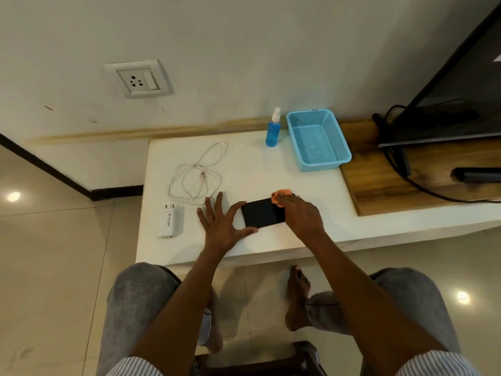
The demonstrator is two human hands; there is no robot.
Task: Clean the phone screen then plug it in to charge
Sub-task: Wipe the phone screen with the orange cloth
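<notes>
A black phone (pixel 260 213) lies flat, screen up, on the white table (pixel 244 164). My left hand (pixel 222 225) braces the phone's left end between thumb and forefinger, the other fingers spread straight on the table. My right hand (pixel 299 214) holds an orange cloth (pixel 280 196) against the phone's right end, which it covers. A white charging cable (pixel 196 175) lies coiled to the left of the phone. A white charger adapter (pixel 169 222) lies at the table's left front. A wall socket (pixel 139 80) sits on the wall above.
A blue spray bottle (pixel 273 130) stands at the back of the table beside a blue plastic basket (pixel 317 139). To the right, a TV (pixel 447 85) stands on a wooden board (pixel 379 180) with black cables and a dark remote (pixel 477 174). Tiled floor lies to the left.
</notes>
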